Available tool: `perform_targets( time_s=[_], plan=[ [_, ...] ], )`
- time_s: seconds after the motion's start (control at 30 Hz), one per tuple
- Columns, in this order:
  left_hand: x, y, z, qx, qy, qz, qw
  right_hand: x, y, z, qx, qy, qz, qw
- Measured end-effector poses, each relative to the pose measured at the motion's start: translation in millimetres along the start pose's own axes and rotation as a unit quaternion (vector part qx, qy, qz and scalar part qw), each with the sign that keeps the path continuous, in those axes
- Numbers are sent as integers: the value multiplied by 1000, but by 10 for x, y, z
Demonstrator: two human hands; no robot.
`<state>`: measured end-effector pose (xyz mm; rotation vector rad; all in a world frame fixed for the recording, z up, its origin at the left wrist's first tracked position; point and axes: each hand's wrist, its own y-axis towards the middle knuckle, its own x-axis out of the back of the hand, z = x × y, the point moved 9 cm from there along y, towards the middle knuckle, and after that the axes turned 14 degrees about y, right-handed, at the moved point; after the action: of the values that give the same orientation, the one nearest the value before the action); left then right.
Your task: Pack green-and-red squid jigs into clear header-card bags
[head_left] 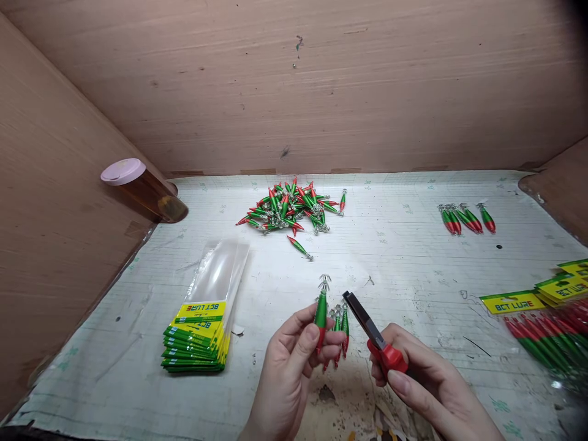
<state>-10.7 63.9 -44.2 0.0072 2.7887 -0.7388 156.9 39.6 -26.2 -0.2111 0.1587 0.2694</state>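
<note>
My left hand (294, 361) pinches a green and red squid lure (320, 315) between thumb and fingers, its crown of metal hooks pointing up and away. Just behind those fingers are a few more green and red lures (344, 331); whether they lie on the table or are in the hand I cannot tell. My right hand (422, 373) is closed around red-handled pliers (367, 321). Their dark jaws point up and left, close to the held lure's hooks but apart from them.
A heap of lures (285, 211) lies at the back, with a single lure (300, 247) in front. Printed plastic bags (197, 334) are stacked at left; filled packs (542, 337) lie at right. Several lures (466, 219) sit back right. A lidded bottle (147, 190) leans against the left wall.
</note>
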Motion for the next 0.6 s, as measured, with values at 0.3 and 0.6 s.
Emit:
perform_targets(
  time_s=[0.3,0.6],
  plan=[
    [563,175,-146,-220,575,-229,754,255,-13,-129,6,39,-66,997],
    [335,122,-164,-282,687,-219,633,326,-48,-173,15,15,-65,998]
  ],
)
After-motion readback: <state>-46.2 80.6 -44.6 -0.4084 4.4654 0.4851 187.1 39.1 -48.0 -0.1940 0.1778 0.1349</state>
